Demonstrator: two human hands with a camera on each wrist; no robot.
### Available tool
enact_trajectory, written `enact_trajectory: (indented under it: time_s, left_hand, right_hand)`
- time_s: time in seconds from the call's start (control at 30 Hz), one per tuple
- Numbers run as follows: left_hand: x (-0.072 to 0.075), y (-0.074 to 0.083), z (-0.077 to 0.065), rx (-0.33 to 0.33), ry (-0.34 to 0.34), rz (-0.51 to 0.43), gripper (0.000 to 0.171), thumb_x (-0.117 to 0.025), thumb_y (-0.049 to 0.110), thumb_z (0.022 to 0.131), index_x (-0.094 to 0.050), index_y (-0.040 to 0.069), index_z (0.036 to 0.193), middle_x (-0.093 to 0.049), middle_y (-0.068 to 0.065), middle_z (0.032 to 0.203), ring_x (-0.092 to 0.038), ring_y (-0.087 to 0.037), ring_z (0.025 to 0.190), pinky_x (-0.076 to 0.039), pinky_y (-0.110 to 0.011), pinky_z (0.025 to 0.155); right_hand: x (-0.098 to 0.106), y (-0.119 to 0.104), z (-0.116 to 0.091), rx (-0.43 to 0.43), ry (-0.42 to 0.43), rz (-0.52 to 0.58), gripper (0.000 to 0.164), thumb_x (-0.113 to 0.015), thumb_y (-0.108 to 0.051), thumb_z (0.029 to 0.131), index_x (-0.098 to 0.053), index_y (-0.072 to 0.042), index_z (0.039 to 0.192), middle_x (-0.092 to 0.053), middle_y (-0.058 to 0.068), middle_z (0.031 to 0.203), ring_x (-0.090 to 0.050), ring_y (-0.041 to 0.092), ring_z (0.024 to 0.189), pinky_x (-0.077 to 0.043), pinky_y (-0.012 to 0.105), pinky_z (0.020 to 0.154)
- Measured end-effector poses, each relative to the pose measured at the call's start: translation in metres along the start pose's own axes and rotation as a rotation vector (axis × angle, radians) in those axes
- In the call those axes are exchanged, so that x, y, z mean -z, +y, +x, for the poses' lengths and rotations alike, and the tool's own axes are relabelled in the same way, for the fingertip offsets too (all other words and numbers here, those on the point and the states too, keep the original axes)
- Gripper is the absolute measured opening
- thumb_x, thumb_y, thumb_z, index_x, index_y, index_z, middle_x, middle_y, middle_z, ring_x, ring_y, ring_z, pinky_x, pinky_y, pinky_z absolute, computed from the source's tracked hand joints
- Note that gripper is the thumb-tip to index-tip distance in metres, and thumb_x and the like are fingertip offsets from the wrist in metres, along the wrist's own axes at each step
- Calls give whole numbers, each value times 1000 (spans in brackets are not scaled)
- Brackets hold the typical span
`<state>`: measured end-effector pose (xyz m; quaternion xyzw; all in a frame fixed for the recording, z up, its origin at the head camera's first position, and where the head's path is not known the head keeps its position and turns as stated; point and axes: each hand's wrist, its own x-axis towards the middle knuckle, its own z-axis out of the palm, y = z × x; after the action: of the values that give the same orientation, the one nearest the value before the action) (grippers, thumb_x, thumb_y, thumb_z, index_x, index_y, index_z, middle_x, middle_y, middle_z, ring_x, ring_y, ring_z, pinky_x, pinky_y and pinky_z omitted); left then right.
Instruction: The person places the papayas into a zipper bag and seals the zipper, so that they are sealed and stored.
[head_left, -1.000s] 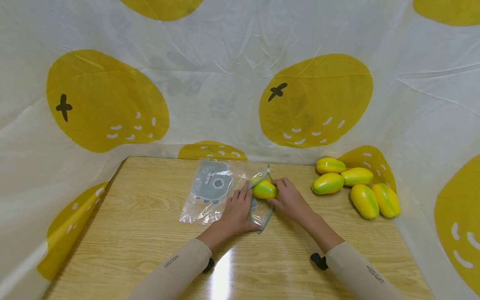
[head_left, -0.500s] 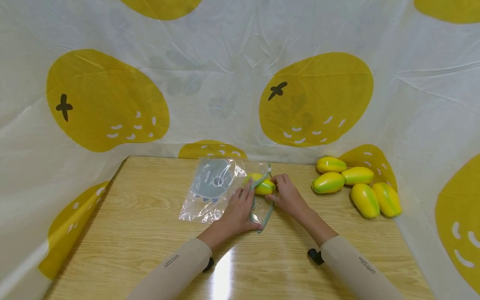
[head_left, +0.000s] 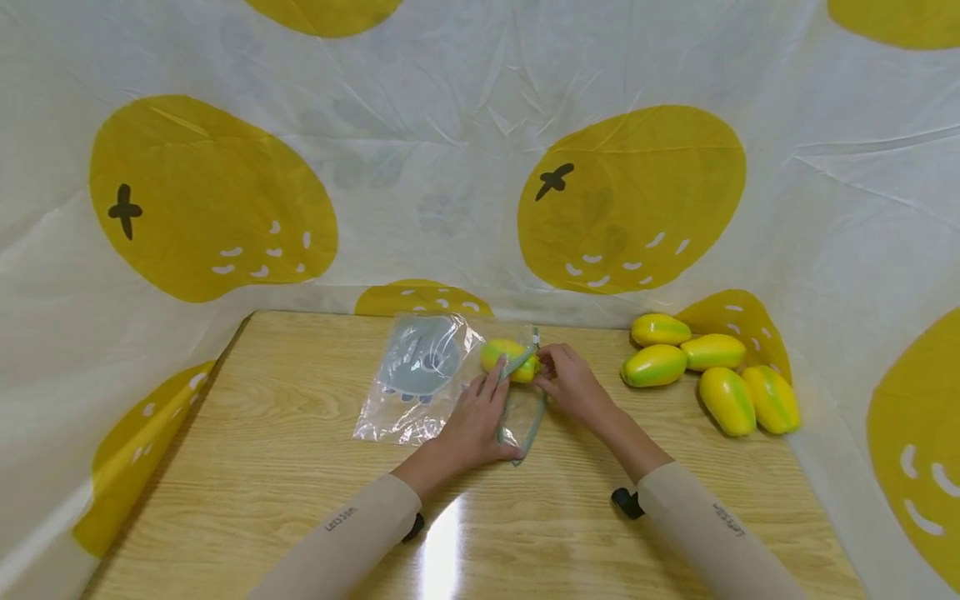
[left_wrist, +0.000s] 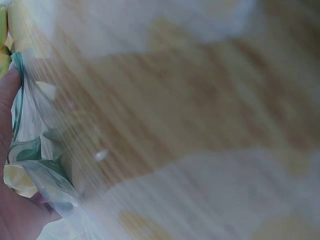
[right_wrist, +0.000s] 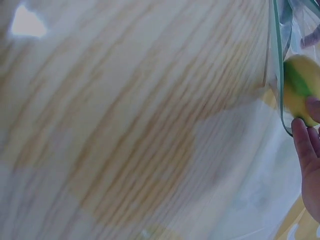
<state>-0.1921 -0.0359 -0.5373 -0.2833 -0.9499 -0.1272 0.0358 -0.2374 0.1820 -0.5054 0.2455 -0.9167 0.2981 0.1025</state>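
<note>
A clear zip bag (head_left: 375,421) with a blue-grey cartoon print and a green-edged mouth lies on the wooden table. Just inside that mouth, in the head view, is a yellow fruit (head_left: 495,356) with green streaks, mango-like in shape. My left hand (head_left: 476,419) grips the bag's mouth, its fingers and thumb spread along the green rim and spreading it apart. My right hand (head_left: 572,381) pinches the fruit's right end at the opening. The right wrist view gives the fruit (right_wrist: 296,82) close up, thumb and fingers against it beside the green rim.
Several more yellow-green fruits (head_left: 716,353) lie grouped at the table's back right. White cloth (head_left: 427,200) with big yellow fruit prints hangs behind and on both sides. The wooden table (head_left: 285,467) extends toward the front, with a bright reflection on it.
The fruit has slid left past the green rim into the bag, with my right hand following it leftward. My left hand stays at the bag's mouth.
</note>
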Motion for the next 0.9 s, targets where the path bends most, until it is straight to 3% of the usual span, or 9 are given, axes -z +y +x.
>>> enact_trajectory:
  time_s: [0.17, 0.43, 0.67, 0.9]
  left_hand:
    - [1, -2, 0, -4, -2, -3, 139, -83, 76, 64, -22, 1, 163, 11, -10, 175, -39, -38, 146, -46, -59, 111]
    - [1, -1, -1, -11, -23, -10, 138, -81, 77, 67, -19, -1, 163, 13, -11, 174, -38, -39, 147, -45, -61, 112]
    - [1, -1, -3, -12, -26, -21, 137, -82, 75, 67, -20, -1, 163, 8, -12, 175, -39, -39, 146, -44, -63, 111]
    - [2, -2, -1, 3, -47, -29, 138, -81, 76, 67, -17, 1, 164, 12, -9, 175, -36, -38, 148, -42, -63, 113]
  right_hand:
    - [-5, -4, 7, -10, 30, -14, 30, -81, -4, 88, -63, 5, 110, -64, 17, 102, -69, 24, 88, -62, 34, 76]
    - [-6, -7, 14, -65, 63, -96, 30, -85, -11, 85, -62, 2, 102, -60, 10, 90, -59, 20, 79, -55, 33, 68]
    - [-7, -6, 15, -64, 80, -124, 32, -86, -13, 84, -60, 0, 98, -58, 11, 88, -56, 20, 77, -53, 33, 66]
    - [-2, -5, 14, -45, 77, -122, 35, -87, -15, 84, -59, 0, 99, -59, 12, 90, -57, 21, 79, -54, 34, 68]
